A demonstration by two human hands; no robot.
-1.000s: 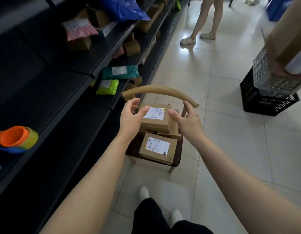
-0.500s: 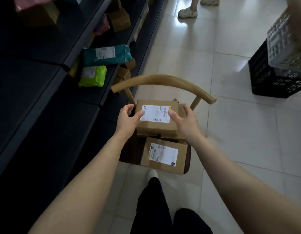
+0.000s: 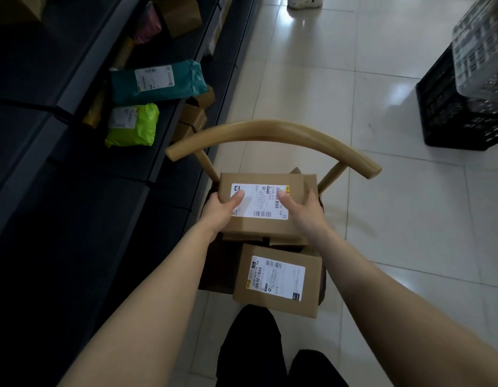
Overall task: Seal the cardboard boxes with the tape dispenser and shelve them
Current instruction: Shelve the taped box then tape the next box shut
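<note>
While the top box (image 3: 266,174) is gripped: the step looks like lifting it off the stack on the chair (image 3: 270,132).
Left hand (image 3: 224,210): thumb on the label, fingers wrapped round the box's left end.
Right hand (image 3: 303,212): thumb on top, fingers curled round the right end.
Box position: flat on other boxes at the back of the seat, with the lower box (image 3: 278,280) nearer the front.
Box axis: long side runs left to right, along the chair back, label facing up.
Next move: probably a level lift, then a swing left to the shelf (image 3: 164,152).
Tape dispenser: not in view, and I cannot tell whether the box is sealed.
</note>
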